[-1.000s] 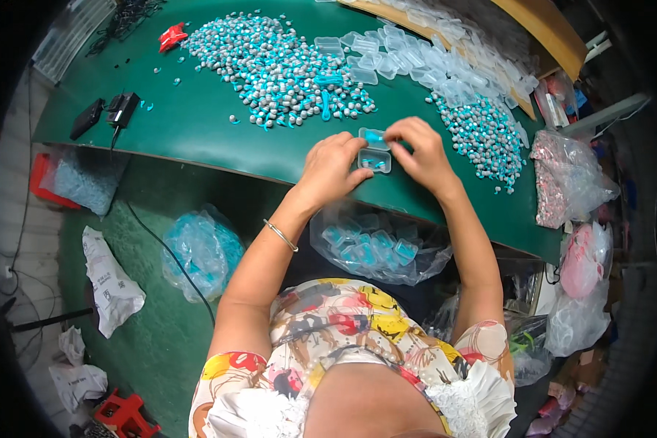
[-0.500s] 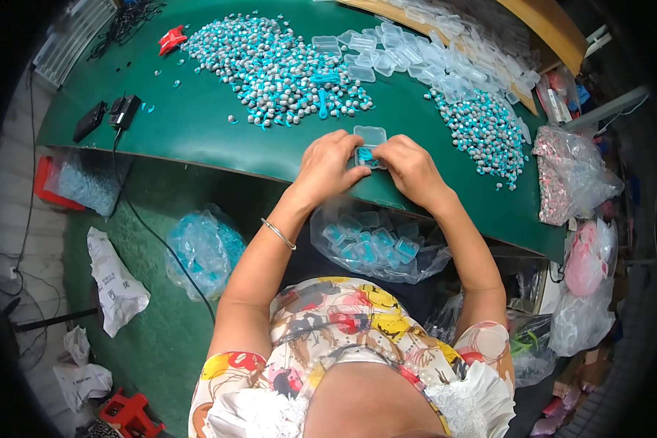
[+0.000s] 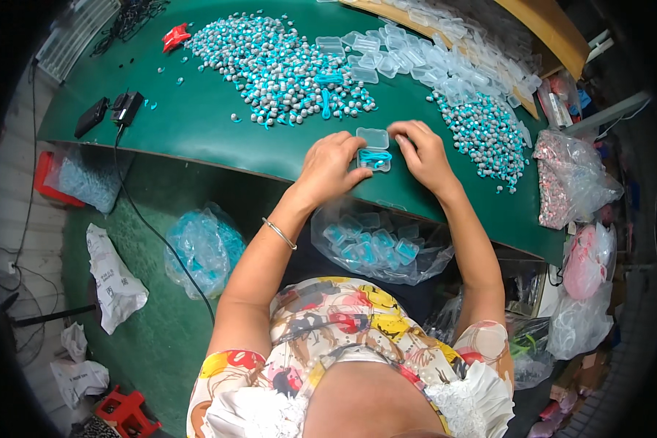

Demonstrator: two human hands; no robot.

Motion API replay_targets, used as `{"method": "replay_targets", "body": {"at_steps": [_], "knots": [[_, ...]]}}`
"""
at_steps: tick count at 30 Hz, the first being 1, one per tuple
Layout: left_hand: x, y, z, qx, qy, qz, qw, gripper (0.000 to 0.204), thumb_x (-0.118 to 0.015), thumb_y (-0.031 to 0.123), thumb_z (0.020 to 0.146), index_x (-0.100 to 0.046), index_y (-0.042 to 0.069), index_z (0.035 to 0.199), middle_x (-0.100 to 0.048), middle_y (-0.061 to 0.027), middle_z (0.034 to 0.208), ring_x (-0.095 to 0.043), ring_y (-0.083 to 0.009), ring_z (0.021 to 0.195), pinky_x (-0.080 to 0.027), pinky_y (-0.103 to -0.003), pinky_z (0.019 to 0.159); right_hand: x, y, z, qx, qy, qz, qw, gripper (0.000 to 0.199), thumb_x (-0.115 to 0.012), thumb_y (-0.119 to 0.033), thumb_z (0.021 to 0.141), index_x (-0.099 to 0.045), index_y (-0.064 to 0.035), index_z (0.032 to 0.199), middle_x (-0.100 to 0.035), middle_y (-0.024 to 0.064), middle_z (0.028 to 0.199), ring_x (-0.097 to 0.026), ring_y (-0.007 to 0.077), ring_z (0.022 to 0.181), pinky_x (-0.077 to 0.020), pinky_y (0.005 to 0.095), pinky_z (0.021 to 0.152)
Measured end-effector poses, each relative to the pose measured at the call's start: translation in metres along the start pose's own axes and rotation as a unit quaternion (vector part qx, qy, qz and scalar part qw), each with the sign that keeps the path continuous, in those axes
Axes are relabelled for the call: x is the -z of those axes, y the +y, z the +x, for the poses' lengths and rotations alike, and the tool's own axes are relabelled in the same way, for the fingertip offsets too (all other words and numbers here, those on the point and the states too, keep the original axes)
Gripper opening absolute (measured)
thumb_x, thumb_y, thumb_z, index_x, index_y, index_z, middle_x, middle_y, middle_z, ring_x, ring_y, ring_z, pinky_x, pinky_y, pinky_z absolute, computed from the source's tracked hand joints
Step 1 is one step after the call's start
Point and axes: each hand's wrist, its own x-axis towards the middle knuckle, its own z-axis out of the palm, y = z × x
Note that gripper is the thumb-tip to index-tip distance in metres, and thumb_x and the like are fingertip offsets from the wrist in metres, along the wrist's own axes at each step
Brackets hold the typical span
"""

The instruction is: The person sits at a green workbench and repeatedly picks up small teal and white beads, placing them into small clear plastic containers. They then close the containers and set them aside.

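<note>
At the table's front edge, my left hand (image 3: 331,165) grips the left side of a small clear plastic case (image 3: 360,166). The case's hinged lid (image 3: 373,137) is tipped back, away from me. Coiled turquoise cord (image 3: 375,156) lies inside the case. To the right, my right hand (image 3: 425,155) is raised beside the lid, thumb and fingers apart, with nothing visible in them. Beyond my hands is a big heap of small grey and turquoise pieces (image 3: 270,69), with some bundled turquoise cord (image 3: 325,104) on it.
Many clear cases (image 3: 416,58) are heaped at the back right, above a second pile of grey-turquoise pieces (image 3: 482,135). Below the table edge, a plastic bag (image 3: 376,248) holds several filled cases. A black adapter (image 3: 126,109) with a cable sits at the left.
My right hand has drawn back from inside the case and moved right and up, its fingers opening. The cord in the case is now uncovered. My left hand has hardly moved.
</note>
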Motion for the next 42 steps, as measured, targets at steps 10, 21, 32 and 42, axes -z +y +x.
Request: {"method": "replay_targets", "body": {"at_steps": [10, 21, 32, 42], "knots": [[0.004, 0.007, -0.003, 0.032, 0.006, -0.056, 0.998, 0.051, -0.082, 0.019, 0.072, -0.06, 0.006, 0.117, -0.061, -0.0105, 0.091, -0.061, -0.0325, 0.093, -0.048, -0.044, 0.081, -0.004, 0.0, 0.003, -0.005, -0.056, -0.021, 0.998, 0.024, -0.073, -0.007, 0.081, -0.062, -0.001, 0.102, -0.065, 0.0129, 0.1, -0.065, 0.0295, 0.082, -0.0526, 0.0363, 0.072], [-0.005, 0.002, -0.004, -0.081, 0.048, 0.041, 0.995, 0.035, -0.073, 0.018, 0.083, -0.062, 0.006, 0.114, -0.059, -0.0125, 0.1, -0.059, -0.0336, 0.092, -0.049, -0.043, 0.079, 0.003, -0.011, -0.028, 0.086, -0.081, -0.034, 0.992, 0.048, -0.075, -0.014, 0.08, -0.061, -0.0036, 0.125, -0.062, 0.0169, 0.117, -0.057, 0.0354, 0.111, -0.0479, 0.0422, 0.094], [-0.005, -0.001, -0.011, -0.058, 0.055, -0.063, 0.995, 0.016, -0.067, 0.019, 0.089, -0.065, 0.003, 0.089, -0.056, -0.013, 0.08, -0.058, -0.0336, 0.075, -0.048, -0.044, 0.067, -0.01, -0.028, -0.024, -0.032, -0.105, 0.068, 0.992, 0.02, -0.068, -0.014, 0.088, -0.067, 0.0007, 0.101, -0.063, 0.0111, 0.087, -0.06, 0.0259, 0.08, -0.0476, 0.0368, 0.072], [-0.038, 0.056, -0.056, -0.191, -0.037, 0.026, 0.981, 0.026, -0.075, 0.027, 0.079, -0.064, 0.008, 0.093, -0.055, -0.0083, 0.079, -0.06, -0.0283, 0.072, -0.049, -0.04, 0.062, -0.039, 0.069, 0.095, 0.1, 0.021, -0.258, 0.961, 0.035, -0.061, -0.006, 0.085, -0.063, -0.0072, 0.119, -0.064, 0.0136, 0.118, -0.059, 0.0333, 0.11, -0.0475, 0.0419, 0.092]]}}
